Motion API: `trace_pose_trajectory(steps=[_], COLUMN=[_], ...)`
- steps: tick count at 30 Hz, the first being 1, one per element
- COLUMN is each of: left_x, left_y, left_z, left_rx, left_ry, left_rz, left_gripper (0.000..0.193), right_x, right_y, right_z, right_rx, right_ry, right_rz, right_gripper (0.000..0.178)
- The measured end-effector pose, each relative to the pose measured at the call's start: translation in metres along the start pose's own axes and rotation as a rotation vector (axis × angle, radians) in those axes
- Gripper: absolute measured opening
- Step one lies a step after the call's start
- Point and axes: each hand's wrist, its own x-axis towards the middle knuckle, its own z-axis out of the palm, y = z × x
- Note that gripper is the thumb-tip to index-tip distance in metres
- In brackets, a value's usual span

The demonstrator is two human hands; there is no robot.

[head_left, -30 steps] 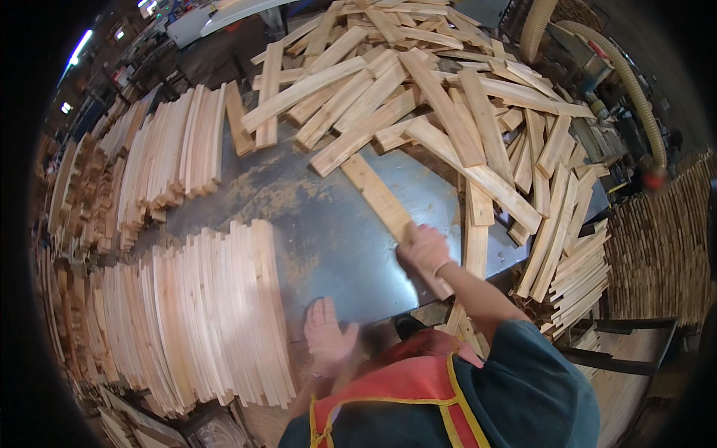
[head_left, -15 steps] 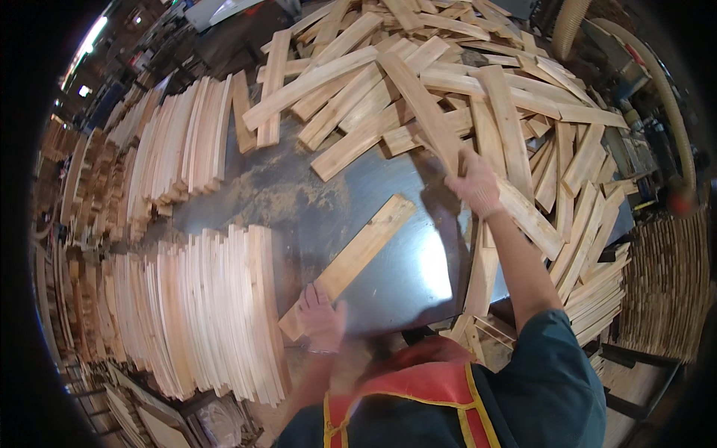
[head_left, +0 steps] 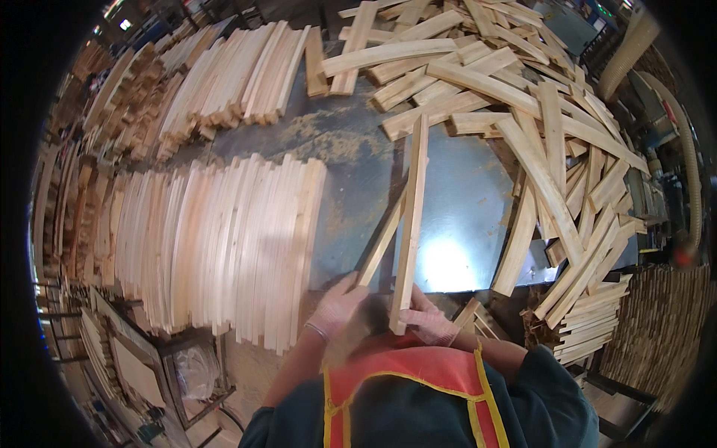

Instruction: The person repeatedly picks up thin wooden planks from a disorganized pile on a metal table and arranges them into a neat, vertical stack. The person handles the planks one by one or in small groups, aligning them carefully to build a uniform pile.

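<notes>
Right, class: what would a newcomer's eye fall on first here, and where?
Probably the jumbled heap of boards across the far right of the metal table. Next, the neat row of pale boards at the near left. Between them, at the near edge, the left hand holds a board and the right hand a second board.

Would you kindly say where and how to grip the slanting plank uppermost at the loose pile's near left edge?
Probably by the near end, from the side of the person, grasping across its long edges: the plank is narrow, and that end looks uncovered atop the pile. The right hand, nearer, holds another plank.
</notes>
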Motion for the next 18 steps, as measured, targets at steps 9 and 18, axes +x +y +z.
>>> trace_pose_trajectory(steps=[9, 18], left_x=[-0.056, -0.059], left_y=[-0.066, -0.039], left_z=[-0.019, -0.003], left_rx=[-0.490, 0.882], left_ry=[-0.079, 0.680], left_rz=[0.031, 0.552], left_gripper=[0.061, 0.096], right_x=[0.072, 0.180], right_y=[-0.027, 0.032], right_z=[0.072, 0.108], right_rx=[-0.941, -1.261], right_ry=[-0.271, 0.078], right_rz=[0.316, 0.144], right_gripper=[0.090, 0.067])
